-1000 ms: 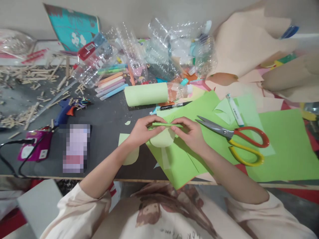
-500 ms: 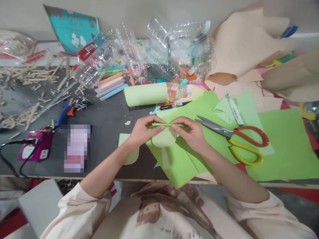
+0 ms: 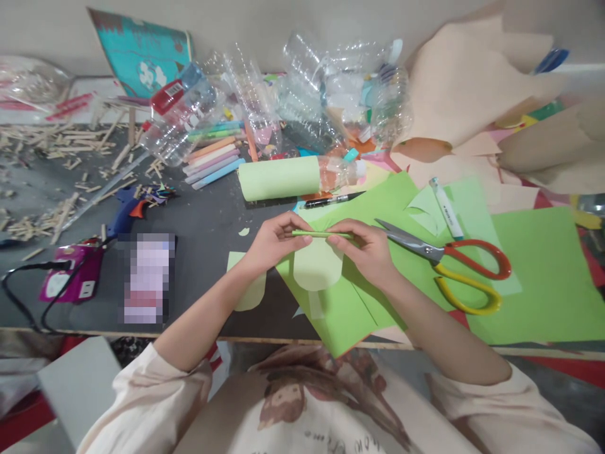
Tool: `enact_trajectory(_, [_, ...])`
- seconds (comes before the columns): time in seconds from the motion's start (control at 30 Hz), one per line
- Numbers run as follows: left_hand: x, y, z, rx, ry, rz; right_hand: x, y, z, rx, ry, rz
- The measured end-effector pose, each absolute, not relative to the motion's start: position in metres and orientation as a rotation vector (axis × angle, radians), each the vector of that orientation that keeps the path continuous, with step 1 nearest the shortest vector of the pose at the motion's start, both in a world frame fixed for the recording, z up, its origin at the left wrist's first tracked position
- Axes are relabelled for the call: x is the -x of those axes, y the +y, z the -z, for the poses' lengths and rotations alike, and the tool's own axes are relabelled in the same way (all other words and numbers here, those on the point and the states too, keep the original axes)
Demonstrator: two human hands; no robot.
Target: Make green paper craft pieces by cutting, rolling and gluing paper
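Observation:
Both hands pinch a thin green folded paper strip [image 3: 322, 234], one at each end. My left hand [image 3: 280, 243] closes thumb and fingers on its left end. On the right end, my right hand [image 3: 362, 247] grips the same way. Just below the strip shows a pale green paper piece [image 3: 318, 268] with a rounded lower edge; I cannot tell whether it is joined to the strip. Bright green sheets [image 3: 359, 309] lie beneath my hands. Another pale green rounded paper piece [image 3: 251, 296] lies partly under my left forearm.
Scissors [image 3: 432, 252] lie right of my right hand, near a white marker [image 3: 447, 208]. Beyond my hands are a black pen [image 3: 333, 200] and a paper-wrapped bottle [image 3: 278, 178]. A glue gun [image 3: 123, 211] and phone [image 3: 147, 277] sit left. Clear plastic bottles [image 3: 307, 94] crowd the back.
The strip between my fingers looks narrower and tilts slightly. More of the pale rounded piece shows below it. My hands have shifted slightly right, still gripping both ends.

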State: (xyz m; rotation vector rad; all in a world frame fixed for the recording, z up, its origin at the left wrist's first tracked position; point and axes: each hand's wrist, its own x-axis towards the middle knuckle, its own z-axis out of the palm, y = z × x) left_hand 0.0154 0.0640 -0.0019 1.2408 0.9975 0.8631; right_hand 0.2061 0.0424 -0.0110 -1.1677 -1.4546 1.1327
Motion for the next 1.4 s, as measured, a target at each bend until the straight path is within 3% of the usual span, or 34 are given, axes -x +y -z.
enact_trajectory(0.93, [-0.013, 0.064, 0.012, -1.121, 0.923, -1.054, -0.208, 0.045, 0.016, 1.16, -1.429, -1.049])
enact_trajectory(1.17, [-0.011, 0.068, 0.012, -1.041, 1.062, -1.304, -0.208, 0.044, 0.016, 1.147, -1.424, -1.026])
enact_trajectory(1.4, [-0.008, 0.065, 0.015, -1.194, 1.027, -1.173, -0.206, 0.041, 0.015, 1.116, -1.498, -0.995])
